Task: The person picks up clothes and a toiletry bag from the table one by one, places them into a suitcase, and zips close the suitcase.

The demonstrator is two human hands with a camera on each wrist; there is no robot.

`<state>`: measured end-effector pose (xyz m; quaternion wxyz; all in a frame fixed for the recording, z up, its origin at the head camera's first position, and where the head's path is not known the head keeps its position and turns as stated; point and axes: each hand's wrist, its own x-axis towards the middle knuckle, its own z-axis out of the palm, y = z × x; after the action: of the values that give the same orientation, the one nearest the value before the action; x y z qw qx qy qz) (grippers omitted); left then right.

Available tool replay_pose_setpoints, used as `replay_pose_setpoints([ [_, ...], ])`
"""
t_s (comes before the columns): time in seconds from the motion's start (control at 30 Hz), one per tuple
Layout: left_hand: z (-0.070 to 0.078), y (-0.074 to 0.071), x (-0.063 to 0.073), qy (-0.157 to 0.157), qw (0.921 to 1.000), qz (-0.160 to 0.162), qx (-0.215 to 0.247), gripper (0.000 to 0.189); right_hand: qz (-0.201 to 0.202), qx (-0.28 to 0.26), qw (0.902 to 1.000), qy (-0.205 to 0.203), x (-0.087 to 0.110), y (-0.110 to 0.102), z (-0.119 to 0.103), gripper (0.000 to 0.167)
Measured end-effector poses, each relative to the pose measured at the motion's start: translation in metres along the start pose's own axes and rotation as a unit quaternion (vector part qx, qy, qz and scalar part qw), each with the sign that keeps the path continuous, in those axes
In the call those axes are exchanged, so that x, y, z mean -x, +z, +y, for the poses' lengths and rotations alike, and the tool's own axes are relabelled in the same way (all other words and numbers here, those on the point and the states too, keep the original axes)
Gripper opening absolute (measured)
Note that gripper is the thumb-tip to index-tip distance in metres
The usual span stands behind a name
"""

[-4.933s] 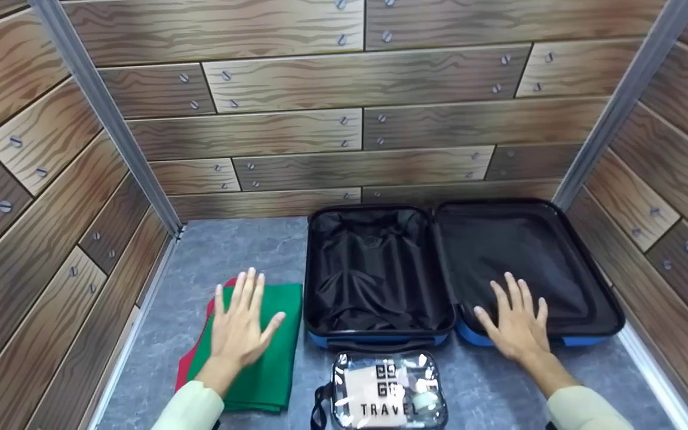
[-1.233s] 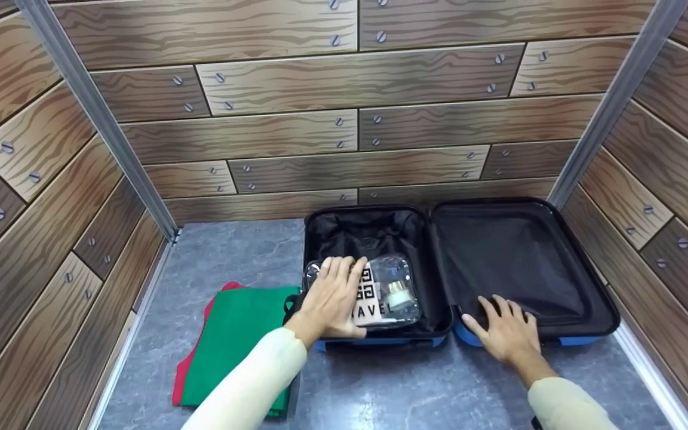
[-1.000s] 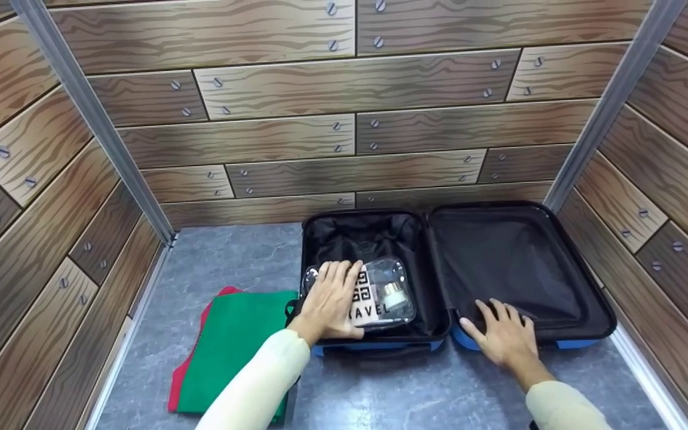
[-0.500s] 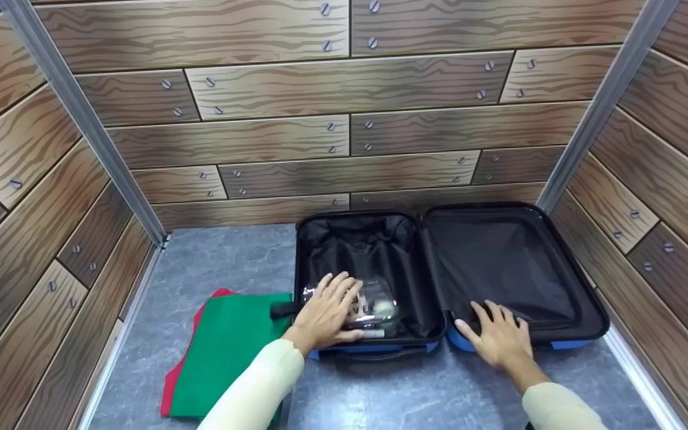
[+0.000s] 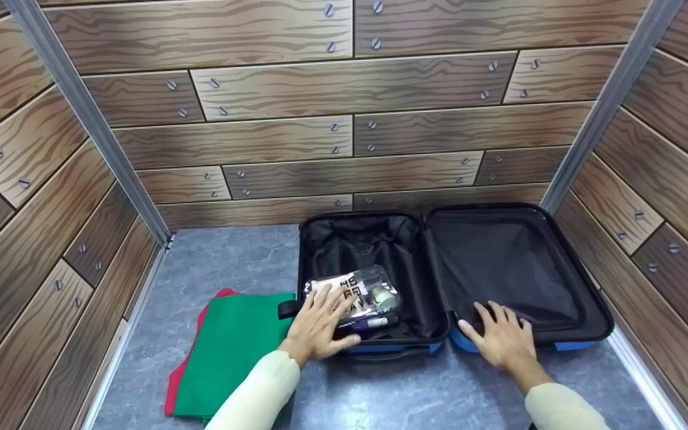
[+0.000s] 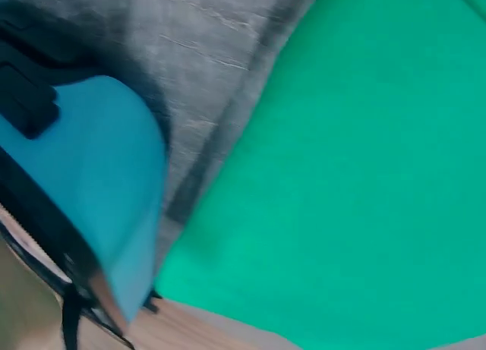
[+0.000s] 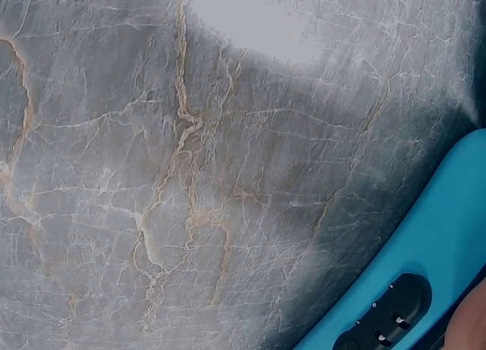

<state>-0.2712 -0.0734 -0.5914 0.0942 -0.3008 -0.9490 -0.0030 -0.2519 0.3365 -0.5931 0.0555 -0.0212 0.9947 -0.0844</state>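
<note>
A clear toiletry bag (image 5: pixel 374 280) with black lettering and small items inside lies in the near part of the left half of an open black-lined suitcase (image 5: pixel 374 251). My left hand (image 5: pixel 314 328), fingers spread, is over the suitcase's near-left rim, its fingertips overlapping the bag; whether they touch it I cannot tell. A black strap (image 5: pixel 289 309) sticks out over the left rim. My right hand (image 5: pixel 504 343) rests at the near rim of the suitcase's right half (image 5: pixel 499 257), fingers loosely bent, thumb out. The right wrist view shows the blue shell with a combination lock (image 7: pixel 391 312).
A folded green cloth (image 5: pixel 236 352) with a red edge (image 5: pixel 175 382) lies on the grey marbled floor (image 5: pixel 230 257) left of the suitcase. In the left wrist view the green cloth (image 6: pixel 342 175) lies beside the suitcase's blue side (image 6: pixel 114 152). Wood-patterned walls (image 5: pixel 296 137) enclose three sides.
The toiletry bag has gone from the floor into the suitcase's left half. My left hand has since drawn back left and nearer, uncovering more of it. My right hand has shifted slightly onto the rim.
</note>
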Motion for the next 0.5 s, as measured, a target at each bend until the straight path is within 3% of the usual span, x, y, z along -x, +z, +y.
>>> replay_pose_setpoints([
  [0.2,-0.015,0.006,0.002,-0.001,0.9992,-0.008,0.039,0.074,-0.004,0.001,1.0000,-0.002,-0.002,0.001,-0.001,0.096],
  [0.33,-0.022,0.005,-0.007,0.006,0.9999,-0.007,-0.008,0.086,-0.004,0.004,1.0000,0.002,-0.001,0.002,-0.001,0.096],
  [0.5,-0.026,0.006,-0.018,-0.019,0.9961,-0.071,-0.049,0.098,-0.005,0.005,1.0000,0.006,-0.002,0.002,-0.003,0.096],
])
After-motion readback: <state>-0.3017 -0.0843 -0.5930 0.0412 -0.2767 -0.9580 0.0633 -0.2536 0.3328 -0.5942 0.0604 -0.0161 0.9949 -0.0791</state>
